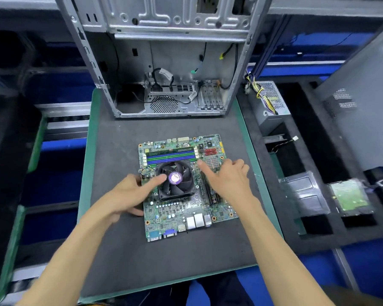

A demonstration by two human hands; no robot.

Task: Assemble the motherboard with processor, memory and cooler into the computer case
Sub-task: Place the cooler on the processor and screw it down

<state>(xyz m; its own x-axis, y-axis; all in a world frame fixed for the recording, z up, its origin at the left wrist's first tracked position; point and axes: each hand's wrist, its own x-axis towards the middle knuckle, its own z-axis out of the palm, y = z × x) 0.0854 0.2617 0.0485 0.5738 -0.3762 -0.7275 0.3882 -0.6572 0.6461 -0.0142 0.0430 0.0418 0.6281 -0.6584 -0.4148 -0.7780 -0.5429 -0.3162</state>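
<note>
A green motherboard (181,215) lies flat on the dark mat (164,261), its port side toward me. A black cooler fan (175,178) with a purple centre label sits on it, and blue and green memory slots (170,156) run behind the fan. My left hand (131,193) grips the board's left edge, thumb resting on the fan. My right hand (226,175) lies fingers spread on the board's right part, thumb pointing at the fan. The open grey computer case (168,62) stands at the mat's far end, its inside holding loose cables.
A power supply (270,104) with yellow and black wires sits right of the case. Black foam trays on the right hold a bagged part (303,195) and a hard drive (352,197). A grey case panel (363,107) leans at far right. Blue bins lie left.
</note>
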